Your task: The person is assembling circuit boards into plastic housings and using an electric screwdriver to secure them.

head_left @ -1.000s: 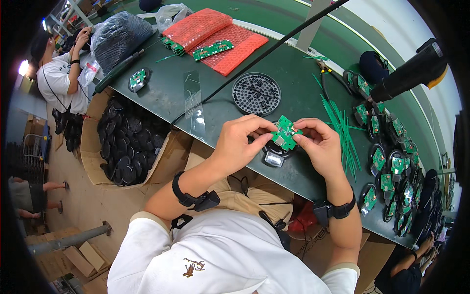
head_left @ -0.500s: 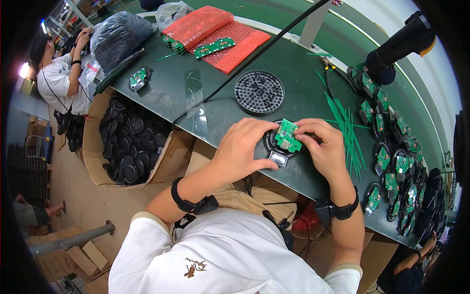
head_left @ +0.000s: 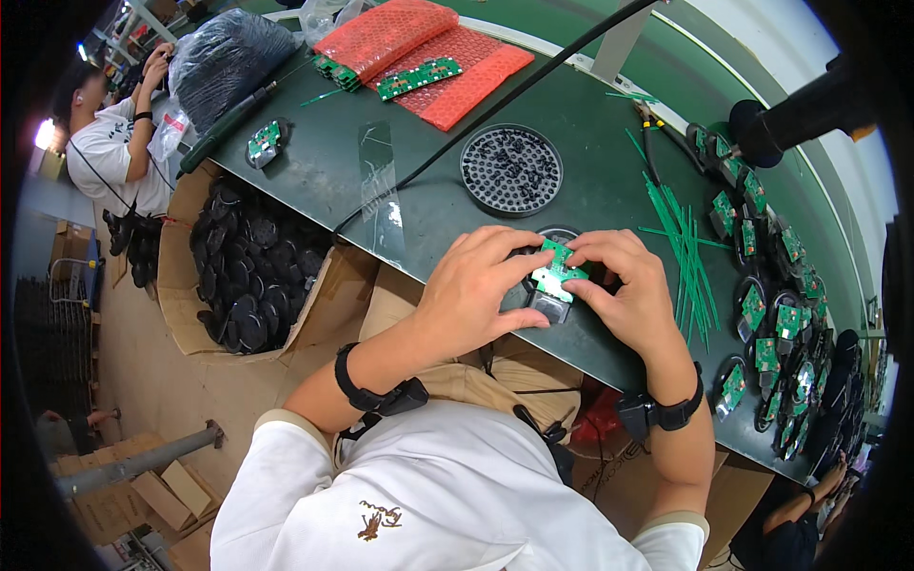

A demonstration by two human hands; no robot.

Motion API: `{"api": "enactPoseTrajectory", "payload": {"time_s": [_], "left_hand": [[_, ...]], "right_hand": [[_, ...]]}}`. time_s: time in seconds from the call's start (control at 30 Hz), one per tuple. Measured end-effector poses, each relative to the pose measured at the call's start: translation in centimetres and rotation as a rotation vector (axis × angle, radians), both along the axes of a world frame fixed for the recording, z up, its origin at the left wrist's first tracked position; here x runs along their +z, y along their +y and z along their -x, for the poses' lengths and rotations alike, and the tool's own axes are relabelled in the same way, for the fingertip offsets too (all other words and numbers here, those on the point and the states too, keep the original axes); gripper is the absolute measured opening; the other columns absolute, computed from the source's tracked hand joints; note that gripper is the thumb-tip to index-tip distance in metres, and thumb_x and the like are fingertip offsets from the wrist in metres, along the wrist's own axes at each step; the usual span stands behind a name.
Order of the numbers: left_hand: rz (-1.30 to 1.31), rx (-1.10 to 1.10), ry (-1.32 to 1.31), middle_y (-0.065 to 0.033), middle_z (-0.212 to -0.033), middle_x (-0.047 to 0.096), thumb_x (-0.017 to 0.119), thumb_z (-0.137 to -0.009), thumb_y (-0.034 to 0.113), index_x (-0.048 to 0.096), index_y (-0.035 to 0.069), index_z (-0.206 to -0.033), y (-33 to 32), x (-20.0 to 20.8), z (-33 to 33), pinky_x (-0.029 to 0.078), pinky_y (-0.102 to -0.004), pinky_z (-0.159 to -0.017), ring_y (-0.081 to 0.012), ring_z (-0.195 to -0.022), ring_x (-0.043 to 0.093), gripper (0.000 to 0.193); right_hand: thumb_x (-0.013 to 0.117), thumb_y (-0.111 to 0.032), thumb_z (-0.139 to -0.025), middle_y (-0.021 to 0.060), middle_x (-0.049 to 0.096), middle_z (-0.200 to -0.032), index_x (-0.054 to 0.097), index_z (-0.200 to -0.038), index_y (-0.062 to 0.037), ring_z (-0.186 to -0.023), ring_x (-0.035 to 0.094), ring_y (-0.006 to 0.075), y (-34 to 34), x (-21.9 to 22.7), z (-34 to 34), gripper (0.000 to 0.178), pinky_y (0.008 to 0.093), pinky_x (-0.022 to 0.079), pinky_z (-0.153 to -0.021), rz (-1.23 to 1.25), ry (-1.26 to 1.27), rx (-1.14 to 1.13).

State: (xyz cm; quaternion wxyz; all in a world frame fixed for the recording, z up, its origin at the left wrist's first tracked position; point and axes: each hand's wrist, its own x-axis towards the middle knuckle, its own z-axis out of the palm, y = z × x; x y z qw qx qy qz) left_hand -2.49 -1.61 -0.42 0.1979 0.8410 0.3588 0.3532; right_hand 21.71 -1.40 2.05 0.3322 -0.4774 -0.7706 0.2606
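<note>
A green circuit board [head_left: 552,276] lies over a round black plastic housing [head_left: 558,231] near the table's front edge. Below the board, a small rectangular piece with a shiny face [head_left: 549,306] sticks out toward me. My left hand [head_left: 476,285] grips the housing from the left, fingers at its upper side and thumb beside the shiny piece. With bent fingers and thumb, my right hand [head_left: 624,285] holds the board's right side against the housing. Fingers partly cover the housing. Beyond them stands a round grey tray [head_left: 473,193] of small black parts.
Green strips [head_left: 687,257] and cutters [head_left: 649,143] lie right of my hands, past them many housings with boards [head_left: 764,354]. A black cable [head_left: 438,167] crosses the table. Red bubble wrap [head_left: 495,86] lies at the back. A carton [head_left: 181,305] of black housings stands left.
The circuit board has come down flatter onto the housing, and my right fingers have moved inward over it. The view has shifted slightly.
</note>
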Motion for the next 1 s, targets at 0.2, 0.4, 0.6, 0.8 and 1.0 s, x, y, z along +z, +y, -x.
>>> {"api": "enactPoseTrajectory", "payload": {"time_s": [0.2,0.4,0.6,0.8,1.0], "left_hand": [[0.008,-0.019,0.042,-0.0137,-0.140,0.062,0.090,-0.069,0.039,0.069,0.006,-0.129,-0.25,0.01,0.12,0.049,-0.0454,-0.101,-0.0347,-0.121,0.062,0.071],[-0.019,-0.032,0.023,-0.0139,-0.141,0.063,0.089,-0.070,0.039,0.069,0.005,-0.129,-0.01,-0.23,0.12,0.051,-0.0450,-0.100,-0.0344,-0.120,0.064,0.071],[-0.015,-0.029,0.033,-0.0137,-0.139,0.063,0.089,-0.070,0.038,0.070,0.005,-0.128,-0.05,-0.15,0.13,0.051,-0.0447,-0.100,-0.0339,-0.120,0.064,0.070],[0.004,-0.031,0.036,-0.0139,-0.139,0.063,0.089,-0.070,0.037,0.069,0.005,-0.127,-0.06,0.08,0.04,0.051,-0.0453,-0.100,-0.0343,-0.122,0.064,0.068],[-0.040,-0.016,0.020,-0.0139,-0.137,0.064,0.089,-0.071,0.035,0.070,0.005,-0.124,-0.25,-0.13,-0.18,0.051,-0.0454,-0.102,-0.0338,-0.125,0.063,0.063]], "right_hand": [[0.085,-0.006,-0.073,0.0077,0.074,-0.110,0.078,-0.098,-0.0071,-0.099,0.067,0.0296,0.05,-0.14,0.07,0.026,0.0393,0.055,-0.085,-0.100,-0.067,0.038],[0.085,-0.007,-0.073,0.0070,0.073,-0.111,0.079,-0.102,-0.0086,-0.101,0.066,0.0293,0.08,-0.31,0.06,0.029,0.0401,0.055,-0.087,-0.128,-0.096,0.054],[0.085,-0.008,-0.073,0.0063,0.073,-0.111,0.079,-0.101,-0.0090,-0.101,0.066,0.0289,0.01,-0.10,0.15,0.029,0.0396,0.054,-0.086,-0.102,-0.113,0.041],[0.086,-0.008,-0.073,0.0051,0.073,-0.111,0.080,-0.101,-0.0099,-0.098,0.065,0.0276,0.08,-0.13,0.16,0.029,0.0391,0.054,-0.084,-0.100,-0.109,0.042],[0.086,-0.009,-0.072,0.0043,0.073,-0.111,0.081,-0.100,-0.0104,-0.095,0.065,0.0263,-0.03,-0.01,0.28,0.028,0.0380,0.054,-0.082,-0.078,-0.114,0.032]]}}
